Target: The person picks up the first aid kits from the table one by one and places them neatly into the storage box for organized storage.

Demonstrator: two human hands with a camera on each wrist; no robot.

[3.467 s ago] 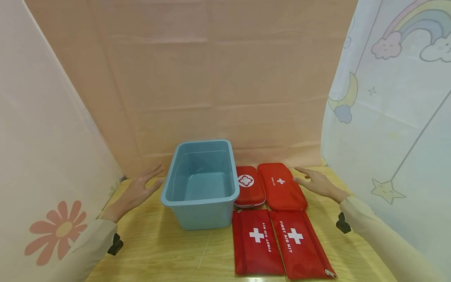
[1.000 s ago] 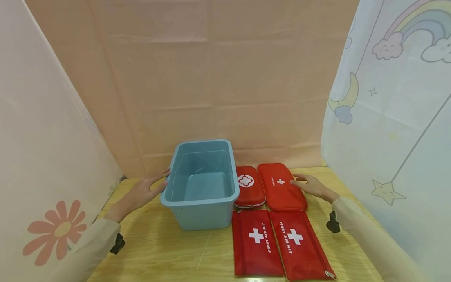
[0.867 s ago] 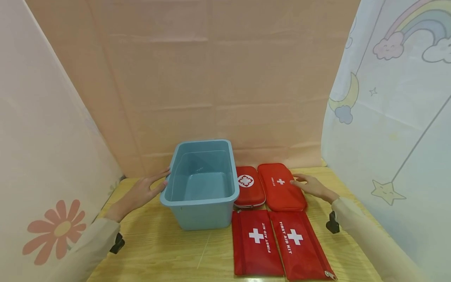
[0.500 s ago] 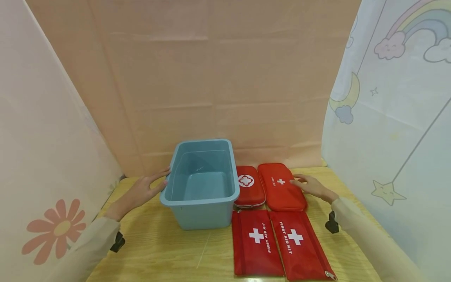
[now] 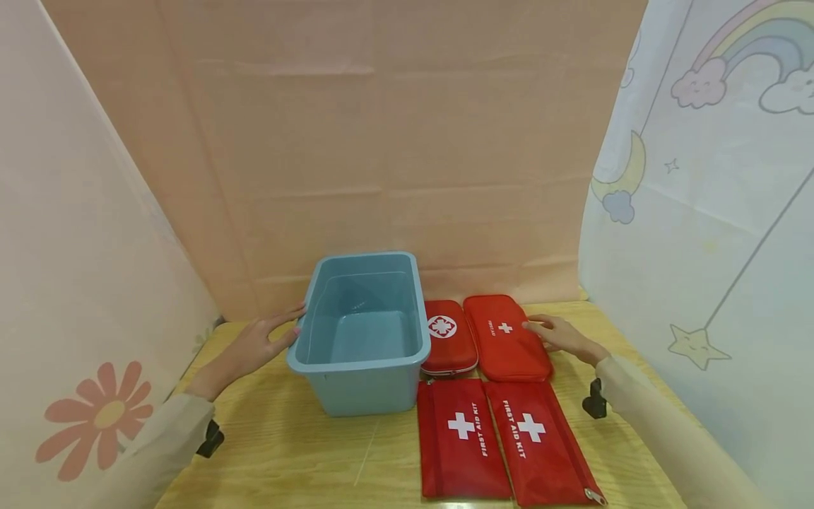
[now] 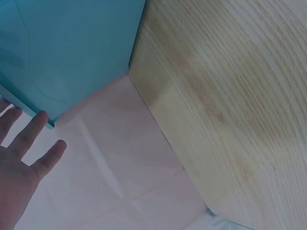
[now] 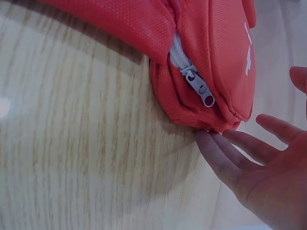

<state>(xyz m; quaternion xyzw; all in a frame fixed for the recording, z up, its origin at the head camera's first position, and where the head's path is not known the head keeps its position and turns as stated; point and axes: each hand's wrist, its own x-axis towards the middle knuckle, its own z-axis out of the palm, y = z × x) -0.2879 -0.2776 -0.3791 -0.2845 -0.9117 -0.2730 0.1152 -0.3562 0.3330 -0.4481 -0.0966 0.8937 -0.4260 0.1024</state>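
Blue plastic bin (image 5: 360, 332) on wooden table (image 5: 280, 452), steadied by flat, spread left hand (image 5: 254, 344) at its left wall; right hand (image 5: 562, 338), fingers loosely extended, touching long red first-aid case (image 5: 505, 339) beside bin, apparently readying a lift.

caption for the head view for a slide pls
Left hand touches a blue bin; right hand touches a red first aid case beside three other red kits on a wooden table.

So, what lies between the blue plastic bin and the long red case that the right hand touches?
In the head view, a smaller red case with a round white emblem lies there.
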